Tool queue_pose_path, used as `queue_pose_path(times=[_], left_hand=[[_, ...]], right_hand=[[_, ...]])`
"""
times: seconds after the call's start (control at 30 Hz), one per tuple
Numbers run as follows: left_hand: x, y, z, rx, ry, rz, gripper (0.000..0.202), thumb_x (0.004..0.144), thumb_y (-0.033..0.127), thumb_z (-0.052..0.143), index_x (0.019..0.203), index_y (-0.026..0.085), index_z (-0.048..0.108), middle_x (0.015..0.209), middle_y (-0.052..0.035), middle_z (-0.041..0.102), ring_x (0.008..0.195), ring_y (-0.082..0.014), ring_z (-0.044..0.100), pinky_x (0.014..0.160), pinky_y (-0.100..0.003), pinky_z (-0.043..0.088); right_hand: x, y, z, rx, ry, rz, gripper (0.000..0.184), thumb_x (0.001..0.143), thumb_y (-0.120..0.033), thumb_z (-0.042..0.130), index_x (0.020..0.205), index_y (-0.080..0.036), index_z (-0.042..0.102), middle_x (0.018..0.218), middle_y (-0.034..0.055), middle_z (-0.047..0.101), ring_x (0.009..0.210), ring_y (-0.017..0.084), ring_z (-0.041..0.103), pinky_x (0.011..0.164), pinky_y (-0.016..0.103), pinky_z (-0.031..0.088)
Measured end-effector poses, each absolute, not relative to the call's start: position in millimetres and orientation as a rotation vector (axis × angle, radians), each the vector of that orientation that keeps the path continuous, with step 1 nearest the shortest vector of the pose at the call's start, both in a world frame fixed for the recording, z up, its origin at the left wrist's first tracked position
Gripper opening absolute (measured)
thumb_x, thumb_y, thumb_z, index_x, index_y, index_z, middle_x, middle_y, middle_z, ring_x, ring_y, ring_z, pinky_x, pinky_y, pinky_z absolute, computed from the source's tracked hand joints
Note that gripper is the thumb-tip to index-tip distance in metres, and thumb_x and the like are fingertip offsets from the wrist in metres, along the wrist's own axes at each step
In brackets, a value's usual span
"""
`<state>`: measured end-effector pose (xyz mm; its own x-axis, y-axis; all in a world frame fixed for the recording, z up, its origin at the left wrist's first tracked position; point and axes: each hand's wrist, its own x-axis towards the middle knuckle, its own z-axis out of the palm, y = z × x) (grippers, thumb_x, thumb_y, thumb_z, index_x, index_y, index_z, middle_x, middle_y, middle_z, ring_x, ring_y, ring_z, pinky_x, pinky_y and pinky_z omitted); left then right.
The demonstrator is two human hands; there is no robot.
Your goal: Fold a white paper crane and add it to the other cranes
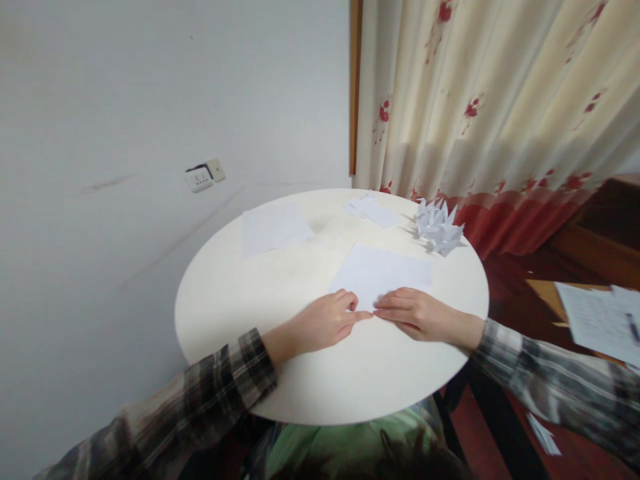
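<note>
A white sheet of paper (385, 272) lies on the round white table (240, 300), its near corner under my fingers. My left hand (325, 321) rests on the table with its fingers curled and the fingertips pressed on the sheet's near edge. My right hand (417, 313) lies opposite it, fingers together and flat, pressing the same corner. The two sets of fingertips almost meet. Both sleeves are plaid.
A second white sheet (275, 228) lies at the table's far left, small paper pieces (373, 210) at the far middle, and a pile of folded white paper figures (439, 228) at the far right. A flowered curtain (490, 100) hangs behind. Printed papers (597, 320) lie on a wooden surface right.
</note>
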<state>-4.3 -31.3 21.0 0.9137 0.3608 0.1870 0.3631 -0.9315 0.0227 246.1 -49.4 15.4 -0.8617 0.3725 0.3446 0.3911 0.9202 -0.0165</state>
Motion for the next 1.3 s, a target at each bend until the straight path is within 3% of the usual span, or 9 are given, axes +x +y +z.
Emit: queue_pose_path(times=[0.7,1.3], left_hand=[[-53,-61,16,-3.035,-0.759,-0.346,0.045,0.074,0.006,0.048,0.116,0.022,0.054,0.101,-0.0090,0.050,0.092,-0.0213,0.048,0.079,-0.035,0.043],[-126,-95,23,-2.980,-0.875,-0.353,0.043,0.076,0.007,0.046,0.114,0.023,0.054,0.099,-0.0065,0.051,0.089,-0.0182,0.050,0.078,-0.030,0.043]], right_hand=[[244,-55,3,-0.611,-2.687,-0.023,0.035,0.086,-0.012,0.042,0.118,-0.016,0.055,0.114,0.0103,0.062,0.110,0.019,0.054,0.092,0.038,0.047],[237,-58,1,-0.614,-2.693,-0.056,0.036,0.087,-0.014,0.043,0.120,-0.018,0.054,0.116,0.0085,0.062,0.110,0.019,0.054,0.093,0.037,0.047]])
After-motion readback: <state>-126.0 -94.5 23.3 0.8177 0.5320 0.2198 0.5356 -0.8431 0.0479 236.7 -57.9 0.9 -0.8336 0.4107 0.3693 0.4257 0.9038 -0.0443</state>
